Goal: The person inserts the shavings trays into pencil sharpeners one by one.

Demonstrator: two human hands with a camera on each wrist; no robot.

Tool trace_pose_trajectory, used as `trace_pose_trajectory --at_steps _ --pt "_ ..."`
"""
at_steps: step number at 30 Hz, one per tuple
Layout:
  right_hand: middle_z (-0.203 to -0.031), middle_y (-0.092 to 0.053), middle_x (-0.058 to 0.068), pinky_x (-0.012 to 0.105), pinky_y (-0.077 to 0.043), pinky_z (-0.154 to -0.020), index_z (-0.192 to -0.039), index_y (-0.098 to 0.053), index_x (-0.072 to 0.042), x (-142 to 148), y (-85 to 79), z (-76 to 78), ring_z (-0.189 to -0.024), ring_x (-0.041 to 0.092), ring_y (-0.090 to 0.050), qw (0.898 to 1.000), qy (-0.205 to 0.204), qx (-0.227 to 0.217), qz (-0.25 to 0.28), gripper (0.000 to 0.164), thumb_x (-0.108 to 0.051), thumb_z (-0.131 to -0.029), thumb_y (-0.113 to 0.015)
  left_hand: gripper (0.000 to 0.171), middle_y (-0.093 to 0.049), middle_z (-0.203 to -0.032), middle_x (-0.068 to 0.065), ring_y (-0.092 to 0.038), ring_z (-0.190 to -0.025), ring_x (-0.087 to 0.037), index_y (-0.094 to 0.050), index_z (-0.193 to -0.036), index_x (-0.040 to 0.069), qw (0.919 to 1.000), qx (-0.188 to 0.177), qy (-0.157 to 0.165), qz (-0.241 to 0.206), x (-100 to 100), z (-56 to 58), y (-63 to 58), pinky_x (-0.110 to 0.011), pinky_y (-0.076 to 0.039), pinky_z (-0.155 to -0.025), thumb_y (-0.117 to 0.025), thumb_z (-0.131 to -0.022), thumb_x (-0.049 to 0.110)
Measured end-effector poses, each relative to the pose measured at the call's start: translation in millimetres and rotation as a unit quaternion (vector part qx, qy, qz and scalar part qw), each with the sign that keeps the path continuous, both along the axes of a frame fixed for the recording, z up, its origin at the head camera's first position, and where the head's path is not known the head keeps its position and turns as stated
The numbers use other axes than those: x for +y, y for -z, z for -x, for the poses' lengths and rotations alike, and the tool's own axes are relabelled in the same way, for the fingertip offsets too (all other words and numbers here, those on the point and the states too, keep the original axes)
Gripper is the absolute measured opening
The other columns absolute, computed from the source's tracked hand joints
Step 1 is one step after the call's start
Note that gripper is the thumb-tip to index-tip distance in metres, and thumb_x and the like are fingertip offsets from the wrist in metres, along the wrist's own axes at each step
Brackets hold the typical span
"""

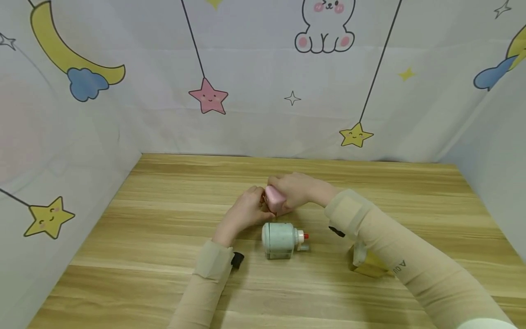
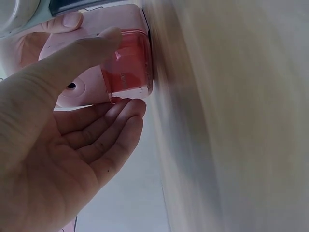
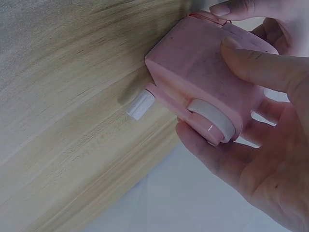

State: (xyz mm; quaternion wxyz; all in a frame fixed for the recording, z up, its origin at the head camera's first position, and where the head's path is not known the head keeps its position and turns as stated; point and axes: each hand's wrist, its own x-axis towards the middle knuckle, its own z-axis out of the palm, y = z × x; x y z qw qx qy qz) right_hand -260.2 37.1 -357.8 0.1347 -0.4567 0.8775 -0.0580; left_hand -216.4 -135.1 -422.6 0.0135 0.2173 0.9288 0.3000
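A pink hand-crank pencil sharpener (image 1: 275, 199) is between both hands, low over the table. My right hand (image 1: 298, 188) grips its body from the right, thumb on one face and fingers round the crank side. In the right wrist view the crank handle (image 3: 140, 104) with its white knob sticks out toward the tabletop. My left hand (image 1: 245, 208) pinches the sharpener's red see-through shavings drawer (image 2: 129, 65), thumb on one side and fingertips at the opposite edge. Nearer me stands a pale green pencil sharpener (image 1: 279, 241), its crank side facing right.
Under my right forearm a yellow object (image 1: 370, 265) with a grey-white part is half covered by the sleeve. The wood-grain table (image 1: 164, 192) ends at a white patterned cloth (image 1: 255, 128) at the back, with more cloth on both sides.
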Motion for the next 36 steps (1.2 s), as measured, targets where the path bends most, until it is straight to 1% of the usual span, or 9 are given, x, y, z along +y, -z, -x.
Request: trace_pose_trajectory --at_steps 9,16,22,27,31,36 --pt "-0.104 -0.057 0.008 0.044 -0.050 -0.074 -0.116 -0.047 -0.008 0.2 -0.8 -0.4 -0.084 0.020 -0.052 1.000 0.003 0.002 -0.005 0.058 -0.026 -0.069 -0.075 0.048 -0.055 -0.088 -0.009 -0.048 -0.073 -0.015 -0.053 -0.102 0.002 0.9999 0.014 0.001 0.000 1.8 1.3 2.1 -0.031 -0.048 -0.061 -0.077 -0.069 0.027" --pt "-0.104 -0.057 0.008 0.044 -0.049 -0.075 -0.115 -0.048 -0.009 0.8 -1.4 -0.7 -0.085 0.020 -0.052 1.000 0.003 0.002 -0.005 0.058 -0.030 -0.069 -0.075 0.049 -0.056 -0.089 -0.010 -0.048 -0.074 -0.015 -0.053 -0.105 0.001 0.9997 0.022 0.005 -0.003 3.4 1.6 2.9 -0.031 -0.049 -0.063 -0.076 -0.069 0.026" --pt "-0.106 -0.056 0.008 0.045 -0.048 -0.077 -0.117 -0.047 -0.009 0.3 -3.1 -2.4 -0.086 0.020 -0.052 1.000 0.007 -0.003 -0.012 0.058 -0.030 -0.070 -0.075 0.050 -0.056 -0.091 -0.010 -0.049 -0.076 -0.016 -0.053 -0.105 0.000 0.9996 0.029 0.003 0.001 4.1 0.2 2.9 -0.032 -0.049 -0.065 -0.077 -0.069 0.027" --pt "-0.107 -0.055 0.009 0.044 -0.048 -0.078 -0.118 -0.046 -0.009 -0.5 -4.3 -2.8 -0.086 0.021 -0.051 1.000 0.008 -0.002 -0.019 0.059 -0.031 -0.071 -0.074 0.050 -0.056 -0.092 -0.012 -0.049 -0.077 -0.016 -0.053 -0.107 0.000 0.9993 0.036 0.007 0.003 2.6 0.0 2.3 -0.033 -0.050 -0.065 -0.075 -0.070 0.026" --pt "-0.108 -0.056 0.009 0.044 -0.049 -0.079 -0.120 -0.046 -0.009 0.2 -4.4 -1.4 -0.087 0.021 -0.052 1.000 0.007 -0.001 -0.018 0.060 -0.031 -0.071 -0.074 0.052 -0.056 -0.092 -0.011 -0.049 -0.077 -0.016 -0.052 -0.109 0.000 0.9994 0.035 0.004 0.004 2.7 -0.3 0.7 -0.033 -0.050 -0.066 -0.075 -0.071 0.026" --pt "-0.112 -0.055 0.009 0.044 -0.049 -0.081 -0.125 -0.044 -0.010 1.1 -3.2 -0.7 -0.091 0.022 -0.051 1.000 0.002 -0.003 -0.025 0.067 -0.034 -0.070 -0.074 0.056 -0.056 -0.095 -0.011 -0.050 -0.079 -0.016 -0.051 -0.113 0.000 0.9998 0.018 0.001 0.009 2.6 -3.0 0.1 -0.034 -0.050 -0.069 -0.075 -0.071 0.028"
